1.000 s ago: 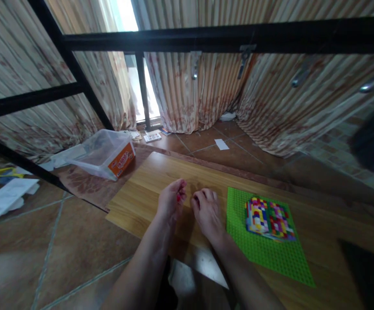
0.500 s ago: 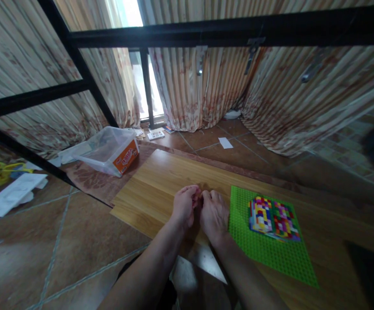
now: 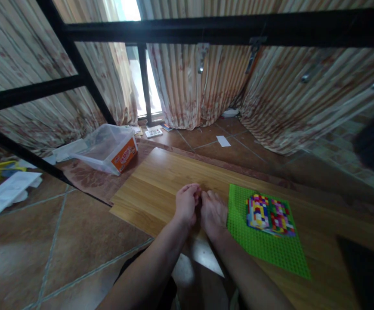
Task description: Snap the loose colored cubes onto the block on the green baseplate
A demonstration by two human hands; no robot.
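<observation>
Left hand [image 3: 187,204], right hand [image 3: 213,211]: fingers curling, meeting over wooden board [image 3: 151,181]; grasp, contents hidden. Green baseplate [image 3: 264,254] lying beside, bearing multicoloured bricks [image 3: 270,215].

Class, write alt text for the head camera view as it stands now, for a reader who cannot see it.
Two bare hands, left and right, meet fingers to fingers above a wooden board. Beside the right hand, a green studded baseplate bears multicoloured bricks; a clear bin stands beyond.
</observation>
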